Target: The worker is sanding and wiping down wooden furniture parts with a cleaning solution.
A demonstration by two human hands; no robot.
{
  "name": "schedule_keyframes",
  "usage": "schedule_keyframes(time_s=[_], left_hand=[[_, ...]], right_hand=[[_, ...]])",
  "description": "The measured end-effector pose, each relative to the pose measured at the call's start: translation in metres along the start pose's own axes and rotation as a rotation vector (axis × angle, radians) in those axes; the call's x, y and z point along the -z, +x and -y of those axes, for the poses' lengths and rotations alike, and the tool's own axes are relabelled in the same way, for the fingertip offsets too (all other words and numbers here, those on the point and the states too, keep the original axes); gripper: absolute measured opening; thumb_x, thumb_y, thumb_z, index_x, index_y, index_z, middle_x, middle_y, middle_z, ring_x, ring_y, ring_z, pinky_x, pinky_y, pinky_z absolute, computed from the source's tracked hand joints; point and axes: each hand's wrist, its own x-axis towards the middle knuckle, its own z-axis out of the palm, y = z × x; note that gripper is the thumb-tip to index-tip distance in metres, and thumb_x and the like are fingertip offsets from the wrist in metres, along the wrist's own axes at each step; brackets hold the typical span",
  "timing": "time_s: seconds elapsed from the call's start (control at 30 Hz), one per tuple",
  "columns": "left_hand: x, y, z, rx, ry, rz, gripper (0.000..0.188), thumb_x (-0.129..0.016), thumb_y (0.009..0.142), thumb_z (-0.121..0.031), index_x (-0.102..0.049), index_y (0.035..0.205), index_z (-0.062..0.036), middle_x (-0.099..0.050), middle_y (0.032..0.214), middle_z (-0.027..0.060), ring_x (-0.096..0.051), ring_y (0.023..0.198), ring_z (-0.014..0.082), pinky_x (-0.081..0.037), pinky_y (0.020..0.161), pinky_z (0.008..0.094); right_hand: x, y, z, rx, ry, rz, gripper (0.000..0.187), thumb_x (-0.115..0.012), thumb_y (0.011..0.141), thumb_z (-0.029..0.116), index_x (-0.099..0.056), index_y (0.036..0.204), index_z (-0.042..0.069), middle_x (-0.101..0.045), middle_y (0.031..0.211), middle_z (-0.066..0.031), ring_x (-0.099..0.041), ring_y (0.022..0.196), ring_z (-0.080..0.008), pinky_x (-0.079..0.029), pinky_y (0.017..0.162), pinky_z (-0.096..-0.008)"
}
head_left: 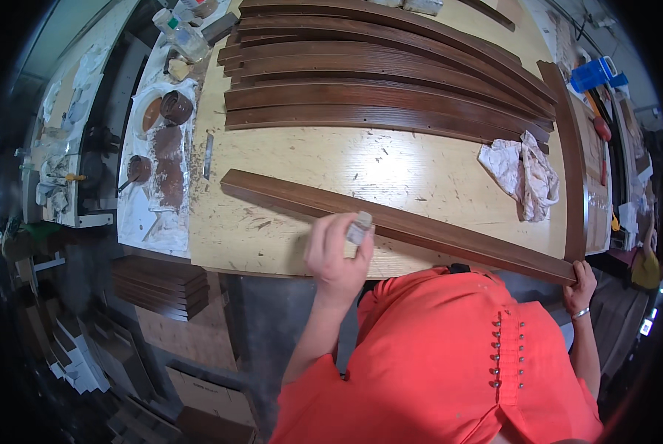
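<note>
A long dark-brown wooden board [391,220] lies slantwise across the near part of the pale worktable [302,152], its right end reaching the table's near right edge. Around that right end my right hand [582,288] is closed. My left hand [337,248] is closed on a small grey-white block [358,227], pinched between thumb and fingers over the near side of the board. What the block is made of cannot be made out. Nearer the table's right side lies a crumpled, stained white cloth [524,177].
Several brown boards [361,92] lie stacked across the far side, and another brown board [574,163] runs along the right edge. At left, a brown-stained white sheet [170,166] carries a dark cup [176,108] and a smaller cup [138,169]. More boards [161,285] are stacked below.
</note>
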Motion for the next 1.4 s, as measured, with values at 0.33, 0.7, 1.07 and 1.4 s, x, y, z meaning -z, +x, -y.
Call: schedule_keyframes(time_s=[0.33,0.7,1.07,1.4], left_hand=[[0.046,0.035,0.112,0.365,0.07,-0.29,0.024,-0.07,0.076,0.0,-0.062,0.099,0.0021,-0.063,0.087,0.0113,-0.063,0.074,0.0212,-0.052,0.066,0.032],[0.057,0.055,0.136,0.394,0.083,-0.314,0.017,-0.069,0.08,-0.005,-0.062,0.093,0.0034,-0.066,0.079,0.0107,-0.064,0.068,0.0164,-0.05,0.062,0.0305],[0.051,0.055,0.117,0.445,0.064,-0.309,0.016,-0.07,0.079,-0.006,-0.062,0.093,-0.0004,-0.064,0.08,0.0078,-0.06,0.068,0.0139,-0.048,0.063,0.0271],[-0.072,-0.041,-0.074,0.034,0.053,0.01,0.022,-0.075,0.074,-0.005,-0.062,0.091,-0.0029,-0.06,0.081,0.0105,-0.06,0.07,0.0235,-0.05,0.064,0.0332]], right_hand=[[-0.009,-0.005,-0.008,-0.016,-0.026,-0.028,0.044,-0.057,0.055,0.001,-0.056,0.099,0.0,-0.053,0.091,-0.019,-0.055,0.084,-0.0405,-0.047,0.074,-0.0426],[-0.008,-0.004,-0.003,0.003,-0.01,-0.047,0.042,-0.058,0.055,0.001,-0.056,0.097,0.001,-0.052,0.087,-0.0178,-0.054,0.08,-0.0397,-0.046,0.071,-0.0427],[-0.019,0.003,-0.01,-0.036,0.01,-0.035,0.044,-0.061,0.054,0.003,-0.059,0.098,0.002,-0.056,0.093,-0.0184,-0.057,0.086,-0.0396,-0.048,0.075,-0.0428],[-0.028,0.017,-0.025,0.002,0.173,-0.032,0.047,-0.065,0.053,-0.001,-0.06,0.099,0.003,-0.057,0.091,-0.0187,-0.058,0.084,-0.0391,-0.048,0.072,-0.0425]])
